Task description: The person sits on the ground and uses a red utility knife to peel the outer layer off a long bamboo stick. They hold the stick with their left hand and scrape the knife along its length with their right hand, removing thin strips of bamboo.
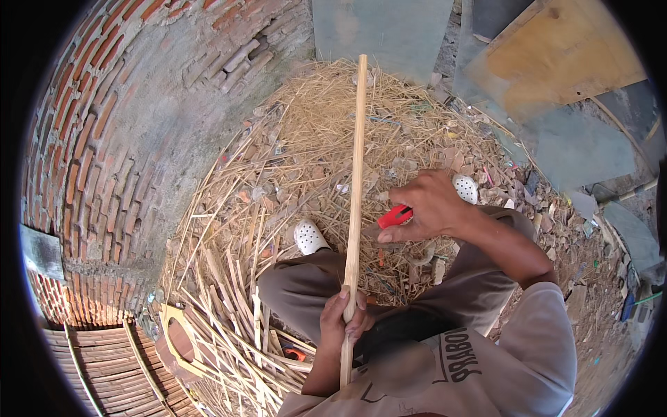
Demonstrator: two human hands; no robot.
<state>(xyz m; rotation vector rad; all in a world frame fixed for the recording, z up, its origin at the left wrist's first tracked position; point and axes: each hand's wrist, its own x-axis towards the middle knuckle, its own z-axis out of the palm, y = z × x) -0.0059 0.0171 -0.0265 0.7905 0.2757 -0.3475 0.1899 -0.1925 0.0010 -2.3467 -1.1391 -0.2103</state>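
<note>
A long, pale wooden pole (357, 167) runs from near my lap away from me, its far end raised in front. My left hand (345, 316) wraps round its near part. Just right of the pole, my right hand (431, 205) is closed on a red-handled tool (395, 216) with a black patch. I cannot make out a blade, and the fingers hide part of the tool. A narrow gap shows between the tool and the pole.
Straw and shavings (313, 104) cover the ground. Several split sticks (236, 313) lie at my left, with an orange-handled item (295, 354) among them. A brick wall (104, 139) stands left; panels (556, 55) lean at the far right. White shoes (309, 236) show beside my legs.
</note>
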